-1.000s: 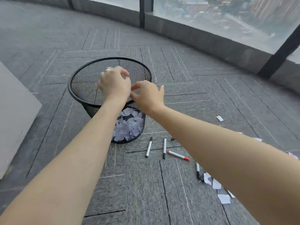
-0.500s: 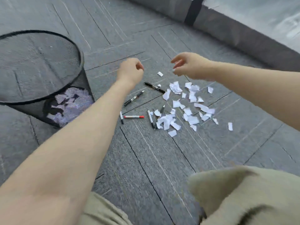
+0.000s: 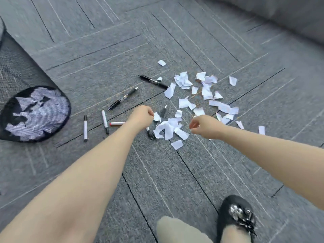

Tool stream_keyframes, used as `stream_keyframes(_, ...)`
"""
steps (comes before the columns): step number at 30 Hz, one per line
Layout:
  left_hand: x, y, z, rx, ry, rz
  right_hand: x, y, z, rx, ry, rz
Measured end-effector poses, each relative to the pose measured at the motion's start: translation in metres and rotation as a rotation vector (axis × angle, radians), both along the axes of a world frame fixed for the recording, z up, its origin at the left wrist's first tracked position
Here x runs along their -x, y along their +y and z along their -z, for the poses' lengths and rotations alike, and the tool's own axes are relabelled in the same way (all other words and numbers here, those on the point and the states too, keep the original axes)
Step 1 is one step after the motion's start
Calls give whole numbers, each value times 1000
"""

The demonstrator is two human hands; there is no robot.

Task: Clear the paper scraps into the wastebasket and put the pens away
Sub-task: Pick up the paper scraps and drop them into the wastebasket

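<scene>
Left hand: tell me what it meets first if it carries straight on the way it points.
The left hand points forward and slightly right. First in line is the small paper scrap at its fingers, then the black pen just beyond. How high the hand is above the floor is unclear.

A black shoe (image 3: 235,216) with a shiny ornament stands on grey carpet tiles (image 3: 175,181).

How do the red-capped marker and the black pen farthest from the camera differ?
The red-capped marker has a white barrel; the far black pen is dark all over. The marker is partly hidden behind the left hand; the pen's right end reaches a paper scrap. Both lie flat on the carpet.
</scene>
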State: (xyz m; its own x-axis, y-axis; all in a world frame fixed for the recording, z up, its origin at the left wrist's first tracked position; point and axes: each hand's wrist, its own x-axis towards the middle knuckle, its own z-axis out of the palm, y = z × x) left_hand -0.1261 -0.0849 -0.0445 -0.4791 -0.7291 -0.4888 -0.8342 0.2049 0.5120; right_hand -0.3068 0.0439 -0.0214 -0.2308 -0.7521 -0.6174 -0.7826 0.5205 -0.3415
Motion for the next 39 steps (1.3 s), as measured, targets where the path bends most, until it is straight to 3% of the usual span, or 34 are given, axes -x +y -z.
stream_keyframes(6, -17, 10, -10, 61, -30, -45, -14, -13, 26, 87, -112, 263)
stream_keyframes(12, -15, 45, 25, -66, -48, -221, -32, 3, 67, 181, 79, 276)
stream_keyframes(19, 5, 75, 43, 49, 11, -497, -38, 13, 85, 238, 86, 361)
stream_keyframes(25, 2, 82, 40, -10, 205, -647, -31, 20, 74, 314, -261, 624)
stream_keyframes(30, 15, 77, 25, -5, 213, -326, -22, 32, 58, 199, -341, 462)
stream_keyframes(34, 30, 69, 27, 89, 134, -190, -40, 30, 65, 230, -186, 168)
stream_keyframes(39, 36, 73, 39, 191, -8, -78, -50, 23, 75, 271, -28, 3)
